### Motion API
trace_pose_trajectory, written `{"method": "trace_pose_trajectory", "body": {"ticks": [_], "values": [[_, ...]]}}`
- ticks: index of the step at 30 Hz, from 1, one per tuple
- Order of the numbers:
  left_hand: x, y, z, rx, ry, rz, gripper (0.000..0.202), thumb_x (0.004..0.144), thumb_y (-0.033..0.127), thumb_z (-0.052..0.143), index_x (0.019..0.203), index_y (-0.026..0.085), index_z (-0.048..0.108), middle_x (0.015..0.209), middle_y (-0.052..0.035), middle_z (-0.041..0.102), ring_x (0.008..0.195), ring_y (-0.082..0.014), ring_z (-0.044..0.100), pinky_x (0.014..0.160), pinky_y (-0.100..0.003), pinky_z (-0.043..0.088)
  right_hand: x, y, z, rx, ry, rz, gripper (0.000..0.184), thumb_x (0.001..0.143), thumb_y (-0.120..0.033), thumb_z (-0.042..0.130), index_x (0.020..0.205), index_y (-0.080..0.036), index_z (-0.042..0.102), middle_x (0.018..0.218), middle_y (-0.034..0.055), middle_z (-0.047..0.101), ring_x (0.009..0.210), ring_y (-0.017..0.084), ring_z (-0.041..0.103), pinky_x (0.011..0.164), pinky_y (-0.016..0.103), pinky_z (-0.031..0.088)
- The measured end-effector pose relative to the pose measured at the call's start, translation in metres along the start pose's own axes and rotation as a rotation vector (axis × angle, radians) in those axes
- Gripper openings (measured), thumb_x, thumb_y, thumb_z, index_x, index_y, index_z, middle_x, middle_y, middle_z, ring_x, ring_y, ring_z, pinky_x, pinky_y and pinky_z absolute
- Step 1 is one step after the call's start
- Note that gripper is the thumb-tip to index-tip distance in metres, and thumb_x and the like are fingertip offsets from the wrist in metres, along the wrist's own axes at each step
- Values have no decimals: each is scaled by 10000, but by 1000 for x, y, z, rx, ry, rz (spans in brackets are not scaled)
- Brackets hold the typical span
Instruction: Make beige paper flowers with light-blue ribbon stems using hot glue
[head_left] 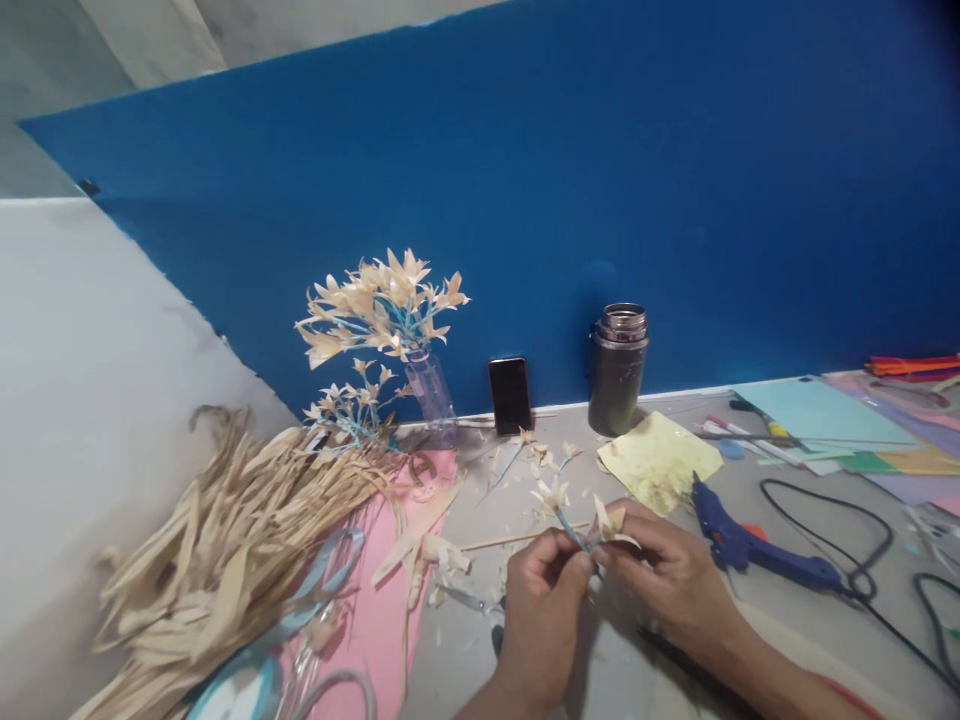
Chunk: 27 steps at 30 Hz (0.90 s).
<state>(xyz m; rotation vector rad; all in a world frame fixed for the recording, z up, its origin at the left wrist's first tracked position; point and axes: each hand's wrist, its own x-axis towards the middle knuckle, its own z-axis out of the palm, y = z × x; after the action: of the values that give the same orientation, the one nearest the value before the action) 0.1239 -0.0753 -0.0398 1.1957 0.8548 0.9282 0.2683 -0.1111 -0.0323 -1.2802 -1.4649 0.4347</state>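
My left hand (541,600) and my right hand (667,572) meet low in the middle of the picture, fingers pinched together. Between them they hold a small straw flower sprig (581,520) on a thin blue stem, with two pale blossoms sticking up. Beneath my hands lies a thin wooden stick (517,540) on the grey table. A blue glue gun (757,555) rests just right of my right hand, its black cord (862,520) looping away to the right.
A heap of dried straw strips (217,550) fills the left. A clear bottle (431,392) holds finished straw flowers (382,305). Against the blue backdrop (600,180) lean a phone (510,395) and a dark jar (617,368). Pink paper (390,600), yellow paper (660,460) and coloured sheets (862,420) lie around.
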Motion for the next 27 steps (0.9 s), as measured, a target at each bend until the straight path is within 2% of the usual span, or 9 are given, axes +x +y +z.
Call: {"method": "trace_pose_trajectory", "body": {"ticks": [4,9,12,16,24,27], "values": [[0,-1,1,-19,32,-29,265,711,374,743,685,164,585,609,30,481,572,-96,373,575,-224,330,-1,-1,0,-9,11,-10,254,900,-327,579,690,-196,638,714,36,629,671,175,599,587,261,465],[-1,3,1,-5,25,-28,262,714,384,725,667,164,590,584,30,481,559,-97,369,565,-227,321,-2,-2,0,-16,22,-1,279,916,-355,567,695,-198,633,720,39,615,692,178,579,598,267,466],[1,5,0,-24,37,-57,294,688,407,743,636,170,578,550,42,450,544,-95,354,554,-226,304,-2,-3,-1,-8,-20,20,305,926,-346,546,666,-200,612,696,26,588,671,168,559,606,262,465],[4,6,-3,-32,66,-54,288,697,405,733,634,172,576,557,47,448,546,-92,344,560,-228,297,-2,-3,-2,2,-108,128,242,919,-345,528,791,-205,678,688,-3,605,646,156,570,620,252,469],[2,7,-2,-10,37,-13,261,731,340,684,616,180,514,552,47,421,556,-96,333,546,-224,285,-4,2,1,-5,-124,200,190,850,-359,615,769,-200,681,681,-8,642,617,155,577,590,252,461],[1,9,-1,-7,29,0,258,742,349,679,631,179,520,552,50,411,550,-94,323,538,-225,281,-3,0,2,-21,-88,169,178,842,-348,629,750,-204,678,664,-12,616,595,149,559,572,250,453]]}}
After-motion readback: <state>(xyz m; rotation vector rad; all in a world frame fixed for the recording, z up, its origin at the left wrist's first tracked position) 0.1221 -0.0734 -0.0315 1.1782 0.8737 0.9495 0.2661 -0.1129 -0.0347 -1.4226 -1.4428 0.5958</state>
